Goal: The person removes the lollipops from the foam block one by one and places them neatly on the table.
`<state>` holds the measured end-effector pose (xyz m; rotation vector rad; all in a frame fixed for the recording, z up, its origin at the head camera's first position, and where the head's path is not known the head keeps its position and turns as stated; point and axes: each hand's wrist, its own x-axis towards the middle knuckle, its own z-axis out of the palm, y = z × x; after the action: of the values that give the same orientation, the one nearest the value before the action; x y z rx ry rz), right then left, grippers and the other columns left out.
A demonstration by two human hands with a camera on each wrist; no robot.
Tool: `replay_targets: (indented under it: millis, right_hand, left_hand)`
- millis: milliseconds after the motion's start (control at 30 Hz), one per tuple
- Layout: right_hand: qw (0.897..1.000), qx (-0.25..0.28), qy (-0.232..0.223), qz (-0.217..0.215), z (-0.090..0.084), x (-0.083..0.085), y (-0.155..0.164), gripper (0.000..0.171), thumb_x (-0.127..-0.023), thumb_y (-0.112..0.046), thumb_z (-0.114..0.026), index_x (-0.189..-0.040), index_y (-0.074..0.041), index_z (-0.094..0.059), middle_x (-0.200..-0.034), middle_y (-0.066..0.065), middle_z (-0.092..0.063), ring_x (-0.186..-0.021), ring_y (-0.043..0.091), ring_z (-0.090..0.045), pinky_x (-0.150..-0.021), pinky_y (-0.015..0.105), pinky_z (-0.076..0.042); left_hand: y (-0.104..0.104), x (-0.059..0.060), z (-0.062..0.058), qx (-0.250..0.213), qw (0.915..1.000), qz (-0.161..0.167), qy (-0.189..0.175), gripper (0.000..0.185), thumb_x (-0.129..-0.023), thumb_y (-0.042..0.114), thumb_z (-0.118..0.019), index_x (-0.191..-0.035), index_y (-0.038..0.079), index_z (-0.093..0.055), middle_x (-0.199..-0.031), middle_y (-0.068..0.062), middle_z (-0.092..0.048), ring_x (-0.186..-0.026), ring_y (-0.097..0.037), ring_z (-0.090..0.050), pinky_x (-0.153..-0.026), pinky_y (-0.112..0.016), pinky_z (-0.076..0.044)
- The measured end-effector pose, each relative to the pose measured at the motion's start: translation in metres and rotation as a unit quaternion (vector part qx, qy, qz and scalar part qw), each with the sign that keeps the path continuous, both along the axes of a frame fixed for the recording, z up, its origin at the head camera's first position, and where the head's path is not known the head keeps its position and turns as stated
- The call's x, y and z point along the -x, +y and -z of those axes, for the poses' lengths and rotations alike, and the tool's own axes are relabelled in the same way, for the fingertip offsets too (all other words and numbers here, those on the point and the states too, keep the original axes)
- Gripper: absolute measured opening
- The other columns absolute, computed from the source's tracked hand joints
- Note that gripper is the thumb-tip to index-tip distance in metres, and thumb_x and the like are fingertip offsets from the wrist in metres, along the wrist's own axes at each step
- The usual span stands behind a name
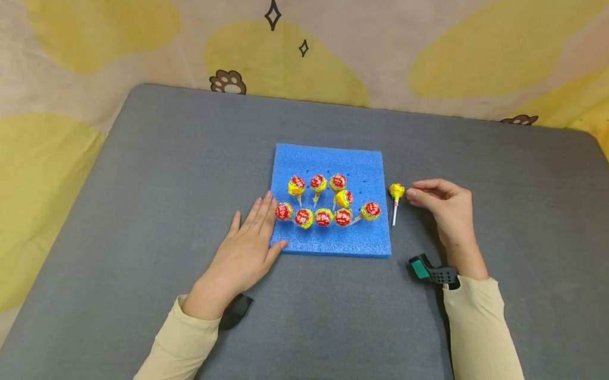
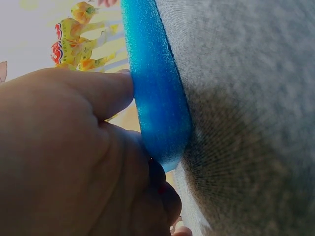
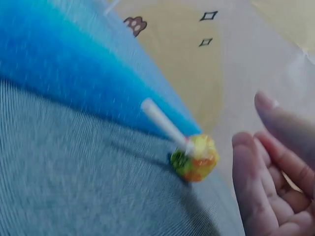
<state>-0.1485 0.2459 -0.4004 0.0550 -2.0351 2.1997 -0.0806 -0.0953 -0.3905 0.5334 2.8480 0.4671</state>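
On the grey felt-covered table (image 1: 136, 212), the left hand (image 1: 248, 248) lies flat with its fingers straight and relaxed, grasping nothing. Its fingertips and thumb press against the left edge of the square blue foam slab (image 1: 327, 239), near the slab's 8 o'clock corner; the left wrist view shows the thumb (image 2: 106, 91) pushed right up to the foam's side wall.

Nine yellow-and-red wrapped lollipops on white sticks (image 1: 325, 200) stand planted in the foam. Three line up in the back row, one sits just behind the front row toward 3 o'clock, and five run along the front row, the rightmost of them tilted.

At 3 o'clock from the slab, just off its right edge, a single loose yellow-wrapped lollipop with a white stick (image 1: 396, 192) lies on the felt, its head pointing to 12 o'clock and its stick to 6 o'clock. The right wrist view shows it resting beside the foam, apart from the fingers (image 3: 256, 182).

The right hand (image 1: 445, 207) sits at 3 o'clock from that lollipop, fingers loosely curled and holding nothing, fingertips very near the candy head but not touching it. A black-and-green wrist-mounted camera clip (image 1: 429, 271) shows at 6 o'clock from the hand, above the cream sleeve (image 1: 486, 341).
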Motion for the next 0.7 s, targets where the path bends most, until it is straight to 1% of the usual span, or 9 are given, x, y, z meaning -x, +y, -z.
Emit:
replay_targets:
  millis: [100, 200, 300, 400, 600, 700]
  right_hand:
    - [0.999, 0.016, 0.018, -0.029, -0.004, -0.002, -0.002, 0.009, -0.078, 0.013, -0.068, -0.086, 0.010, -0.069, -0.077, 0.007, -0.071, -0.066, 0.014, -0.068, -0.063, 0.025, -0.055]
    - [0.997, 0.031, 0.025, -0.073, -0.009, -0.005, -0.005, 0.011, -0.078, 0.015, -0.067, -0.087, 0.010, -0.069, -0.080, 0.010, -0.071, -0.069, 0.015, -0.068, -0.065, 0.026, -0.055]
    - [0.992, 0.028, 0.023, -0.122, -0.013, -0.007, -0.010, 0.016, -0.077, 0.017, -0.067, -0.090, 0.009, -0.069, -0.085, 0.010, -0.071, -0.074, 0.015, -0.069, -0.069, 0.027, -0.055]
    - [0.988, 0.014, 0.020, -0.155, -0.015, -0.009, -0.015, 0.019, -0.077, 0.018, -0.066, -0.092, 0.008, -0.069, -0.087, 0.009, -0.071, -0.077, 0.015, -0.069, -0.071, 0.026, -0.055]
    - [0.981, -0.020, 0.029, -0.193, -0.015, -0.011, -0.020, 0.018, -0.078, 0.012, -0.069, -0.095, 0.014, -0.065, -0.089, 0.010, -0.071, -0.078, 0.015, -0.069, -0.070, 0.026, -0.055]
    - [0.978, -0.034, 0.025, -0.202, -0.015, -0.012, -0.022, 0.021, -0.077, 0.009, -0.071, -0.096, 0.014, -0.064, -0.089, 0.008, -0.071, -0.078, 0.015, -0.069, -0.069, 0.025, -0.055]
  left_hand:
    - [0.000, 0.000, 0.000, -0.001, 1.0000, 0.000, 0.002, 0.073, -0.097, 0.037, -0.048, -0.149, -0.001, -0.013, -0.157, -0.013, -0.003, -0.143, -0.028, -0.005, -0.111, -0.055, -0.007]
    - [0.001, 0.000, 0.000, -0.001, 1.0000, 0.000, 0.002, 0.073, -0.098, 0.036, -0.048, -0.149, -0.001, -0.013, -0.157, -0.014, -0.004, -0.143, -0.029, -0.006, -0.111, -0.056, -0.008]
    - [0.001, 0.000, 0.000, 0.000, 1.0000, -0.001, 0.001, 0.073, -0.098, 0.036, -0.048, -0.149, -0.002, -0.013, -0.157, -0.014, -0.005, -0.143, -0.029, -0.006, -0.111, -0.056, -0.008]
    - [0.001, 0.000, 0.000, -0.001, 1.0000, -0.002, 0.002, 0.073, -0.098, 0.036, -0.048, -0.149, -0.002, -0.013, -0.157, -0.014, -0.005, -0.143, -0.030, -0.006, -0.111, -0.056, -0.008]
    - [0.001, 0.000, 0.000, 0.000, 1.0000, -0.003, -0.004, 0.074, -0.097, 0.037, -0.048, -0.150, -0.001, -0.012, -0.157, -0.013, -0.003, -0.144, -0.028, -0.004, -0.111, -0.055, -0.007]
    - [0.001, 0.000, -0.001, 0.001, 1.0000, -0.004, -0.005, 0.074, -0.097, 0.037, -0.048, -0.150, 0.000, -0.011, -0.157, -0.012, -0.002, -0.144, -0.027, -0.004, -0.111, -0.055, -0.006]
